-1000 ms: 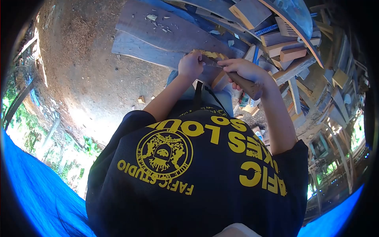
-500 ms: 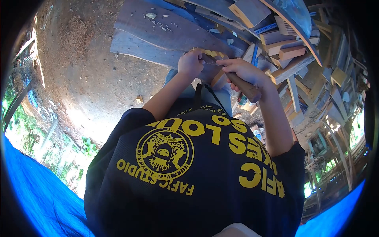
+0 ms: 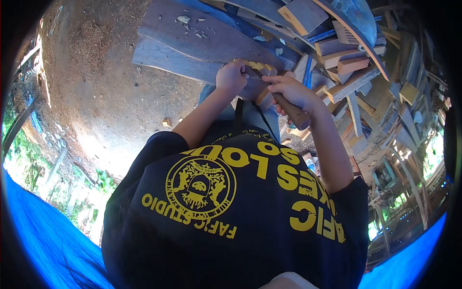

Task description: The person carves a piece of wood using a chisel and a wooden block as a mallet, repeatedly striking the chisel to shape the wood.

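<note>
My right hand (image 3: 292, 92) is wrapped round a brown wooden handle (image 3: 294, 113), whose thick rounded end points back towards me. Its far part runs up towards my left hand, and what tool it belongs to does not show clearly. My left hand (image 3: 231, 77) is closed at the near edge of a wide wooden board (image 3: 185, 43); whatever its fingers hold is hidden. Just beyond both hands lies a yellowish, notched piece of wood (image 3: 259, 64). Wood chips (image 3: 184, 19) are scattered on the board.
A heap of offcuts and blocks, among them a reddish block (image 3: 353, 65), lies to the right. A long curved strip of wood (image 3: 358, 36) arches over it. Bare dirt ground (image 3: 110, 86) spreads on the left, with a small wood block (image 3: 166, 122) on it.
My right hand and the handle have shifted slightly towards me and to the left. My left hand stays nearly in place. The whole view has moved a little.
</note>
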Available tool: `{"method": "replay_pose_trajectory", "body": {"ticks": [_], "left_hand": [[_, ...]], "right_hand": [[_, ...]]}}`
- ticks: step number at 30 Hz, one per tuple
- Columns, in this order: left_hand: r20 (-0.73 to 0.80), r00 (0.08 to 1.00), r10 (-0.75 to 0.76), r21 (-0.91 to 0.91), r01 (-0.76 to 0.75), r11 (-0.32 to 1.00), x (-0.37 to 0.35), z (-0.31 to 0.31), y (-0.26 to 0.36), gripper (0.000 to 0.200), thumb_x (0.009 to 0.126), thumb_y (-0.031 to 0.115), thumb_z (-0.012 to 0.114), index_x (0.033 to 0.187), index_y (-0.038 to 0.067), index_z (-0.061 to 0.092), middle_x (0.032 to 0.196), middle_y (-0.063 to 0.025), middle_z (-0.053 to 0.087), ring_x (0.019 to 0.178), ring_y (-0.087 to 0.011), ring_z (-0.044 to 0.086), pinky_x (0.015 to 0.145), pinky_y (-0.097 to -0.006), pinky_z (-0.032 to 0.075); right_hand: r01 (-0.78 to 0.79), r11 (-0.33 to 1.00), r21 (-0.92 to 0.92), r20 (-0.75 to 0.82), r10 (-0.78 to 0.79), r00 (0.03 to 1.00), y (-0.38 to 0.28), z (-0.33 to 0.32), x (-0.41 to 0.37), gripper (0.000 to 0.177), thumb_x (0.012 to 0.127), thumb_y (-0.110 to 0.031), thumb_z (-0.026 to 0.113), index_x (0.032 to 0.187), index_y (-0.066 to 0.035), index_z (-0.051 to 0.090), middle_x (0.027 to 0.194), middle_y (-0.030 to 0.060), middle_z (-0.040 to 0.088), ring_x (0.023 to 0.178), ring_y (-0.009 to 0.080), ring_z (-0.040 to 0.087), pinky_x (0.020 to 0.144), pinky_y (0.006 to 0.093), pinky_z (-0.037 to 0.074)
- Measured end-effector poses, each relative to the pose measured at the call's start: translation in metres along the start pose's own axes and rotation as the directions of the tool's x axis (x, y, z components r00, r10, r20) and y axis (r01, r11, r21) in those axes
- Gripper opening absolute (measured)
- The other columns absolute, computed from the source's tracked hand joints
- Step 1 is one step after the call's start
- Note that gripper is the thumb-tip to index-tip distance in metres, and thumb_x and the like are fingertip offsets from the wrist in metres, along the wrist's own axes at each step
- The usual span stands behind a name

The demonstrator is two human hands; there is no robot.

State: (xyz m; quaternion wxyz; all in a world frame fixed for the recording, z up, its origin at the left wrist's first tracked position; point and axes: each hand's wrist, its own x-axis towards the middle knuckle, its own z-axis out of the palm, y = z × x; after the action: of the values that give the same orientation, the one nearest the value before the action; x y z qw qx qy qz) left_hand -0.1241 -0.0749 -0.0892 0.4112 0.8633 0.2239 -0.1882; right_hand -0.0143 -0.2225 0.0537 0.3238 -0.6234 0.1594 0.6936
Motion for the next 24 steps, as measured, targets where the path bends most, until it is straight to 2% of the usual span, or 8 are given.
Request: {"method": "replay_pose_trajectory", "body": {"ticks": [9, 13, 14, 16, 18, 21, 24], "left_hand": [[-0.045, 0.998, 0.037, 0.016, -0.036, 0.999, 0.000, 0.005, -0.004, 0.027, 0.067, 0.015, 0.077, 0.081, 0.008, 0.056, 0.075, -0.0098, 0.064, 0.074, -0.0328, 0.065, 0.065, -0.0423, 0.050], [-0.031, 1.000, 0.002, 0.020, -0.001, 1.000, -0.001, 0.005, -0.002, 0.024, 0.069, 0.014, 0.075, 0.081, 0.008, 0.055, 0.077, -0.0107, 0.065, 0.076, -0.0328, 0.064, 0.066, -0.0429, 0.049], [-0.039, 0.999, 0.015, 0.007, -0.015, 1.000, -0.001, 0.004, -0.002, 0.017, 0.070, 0.012, 0.072, 0.079, 0.009, 0.057, 0.080, -0.0112, 0.065, 0.076, -0.0327, 0.064, 0.068, -0.0432, 0.050], [-0.025, 1.000, 0.012, 0.022, -0.012, 1.000, 0.000, 0.001, 0.002, 0.018, 0.070, 0.012, 0.072, 0.080, 0.008, 0.057, 0.080, -0.0113, 0.064, 0.077, -0.0326, 0.064, 0.069, -0.0429, 0.050], [-0.013, 1.000, 0.005, 0.034, -0.004, 0.999, 0.000, 0.000, 0.005, 0.018, 0.070, 0.012, 0.072, 0.080, 0.008, 0.057, 0.080, -0.0113, 0.064, 0.077, -0.0324, 0.064, 0.069, -0.0427, 0.050], [0.011, 1.000, -0.006, 0.061, 0.005, 0.998, -0.001, 0.000, 0.006, 0.019, 0.071, 0.013, 0.072, 0.081, 0.008, 0.056, 0.080, -0.0112, 0.064, 0.077, -0.0319, 0.064, 0.070, -0.0423, 0.050], [0.001, 1.000, 0.008, 0.079, -0.008, 0.997, -0.003, -0.001, 0.008, 0.021, 0.070, 0.013, 0.073, 0.082, 0.008, 0.056, 0.079, -0.0105, 0.064, 0.077, -0.0315, 0.065, 0.070, -0.0421, 0.050]], "right_hand": [[0.009, 0.998, -0.055, 0.038, -0.007, 0.999, -0.006, -0.006, 0.010, 0.050, 0.093, -0.014, 0.046, 0.142, -0.007, 0.038, 0.066, 0.0068, 0.052, 0.047, 0.0139, 0.057, 0.041, 0.0265, 0.049], [-0.022, 1.000, -0.012, 0.005, 0.022, 1.000, -0.011, 0.004, 0.005, 0.052, 0.092, -0.014, 0.049, 0.142, -0.011, 0.039, 0.067, 0.0064, 0.051, 0.046, 0.0142, 0.055, 0.040, 0.0271, 0.047], [-0.032, 0.999, 0.013, -0.001, 0.032, 0.999, -0.006, 0.007, 0.009, 0.054, 0.091, -0.014, 0.049, 0.144, -0.012, 0.036, 0.068, 0.0069, 0.052, 0.047, 0.0151, 0.055, 0.040, 0.0284, 0.048], [-0.038, 0.999, 0.038, -0.019, 0.039, 0.999, 0.004, 0.019, 0.017, 0.057, 0.091, -0.014, 0.049, 0.145, -0.014, 0.033, 0.068, 0.0074, 0.052, 0.047, 0.0161, 0.055, 0.041, 0.0296, 0.048], [0.032, 0.995, 0.090, -0.103, -0.023, 0.994, 0.014, 0.038, 0.015, 0.065, 0.088, -0.012, 0.051, 0.147, -0.014, 0.026, 0.074, 0.0119, 0.053, 0.052, 0.0217, 0.059, 0.043, 0.0350, 0.052], [0.076, 0.981, 0.179, -0.181, -0.043, 0.982, 0.024, 0.050, 0.011, 0.070, 0.088, -0.010, 0.050, 0.150, -0.016, 0.018, 0.073, 0.0116, 0.052, 0.051, 0.0222, 0.059, 0.042, 0.0357, 0.051], [0.122, 0.959, 0.256, -0.168, -0.080, 0.983, 0.036, 0.056, 0.014, 0.074, 0.087, -0.009, 0.050, 0.151, -0.015, 0.013, 0.072, 0.0114, 0.051, 0.049, 0.0220, 0.058, 0.042, 0.0359, 0.050]]}}
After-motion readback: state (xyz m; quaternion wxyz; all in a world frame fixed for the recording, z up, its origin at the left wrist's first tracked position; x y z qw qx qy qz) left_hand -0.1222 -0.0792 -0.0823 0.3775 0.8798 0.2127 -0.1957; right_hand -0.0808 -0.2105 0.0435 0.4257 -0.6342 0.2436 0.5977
